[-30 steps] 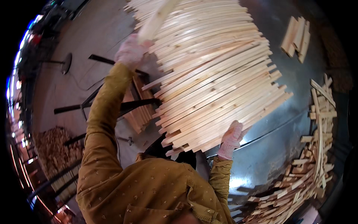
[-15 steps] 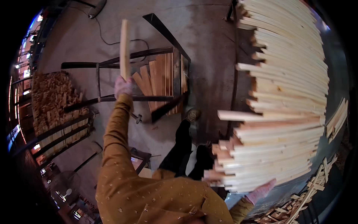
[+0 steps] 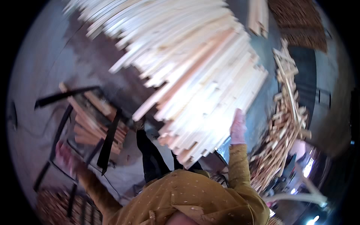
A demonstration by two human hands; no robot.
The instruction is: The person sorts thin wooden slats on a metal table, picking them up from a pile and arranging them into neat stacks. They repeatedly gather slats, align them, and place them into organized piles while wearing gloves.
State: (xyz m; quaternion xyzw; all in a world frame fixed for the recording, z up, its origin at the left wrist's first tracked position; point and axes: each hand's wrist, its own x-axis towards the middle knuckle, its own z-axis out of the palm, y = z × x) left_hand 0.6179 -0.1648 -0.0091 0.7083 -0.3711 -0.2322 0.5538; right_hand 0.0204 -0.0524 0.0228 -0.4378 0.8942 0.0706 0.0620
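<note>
Many pale wooden strips [image 3: 195, 82] lie side by side in a broad layer, their ends uneven. At the layer's near right edge rests my right hand [image 3: 238, 127], in a pinkish glove, fingers stretched out along the strips. My left hand [image 3: 69, 157], also gloved and smeared by motion, is out at the left over a dark metal frame [image 3: 60, 135]; its fingers cannot be made out, and no strip shows in it. Beside that hand, several wooden boards [image 3: 88, 122] lie at angles in the frame.
A heap of loose wood offcuts [image 3: 275, 138] runs along the right side. Further stacked wood [image 3: 298, 22] shows at the far right, and a small bundle of strips [image 3: 258, 17] lies at the top. At lower left is a pile of small wood pieces [image 3: 60, 204].
The view has swung to the right. My left hand has come down and no longer shows the raised wooden strip. My right hand stays by the edge of the strip layer.
</note>
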